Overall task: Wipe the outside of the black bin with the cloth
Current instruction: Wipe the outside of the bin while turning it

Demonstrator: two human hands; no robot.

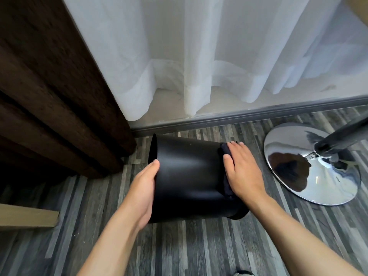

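The black bin (189, 176) lies tipped on its side over the floor, its open mouth facing left and its base to the right. My left hand (142, 193) grips the bin at its rim, thumb on the outer wall. My right hand (242, 171) lies flat, pressing a dark cloth (226, 180) against the bin's side near the base. Only the edges of the cloth show from under the palm and fingers.
A chrome round pedestal base (312, 166) with a dark pole stands close on the right. A dark brown curtain (49, 96) hangs at the left, a white sheer curtain (199, 56) behind. A grey skirting rail (239, 116) runs along the wall. A pale wooden board (27, 218) lies at far left.
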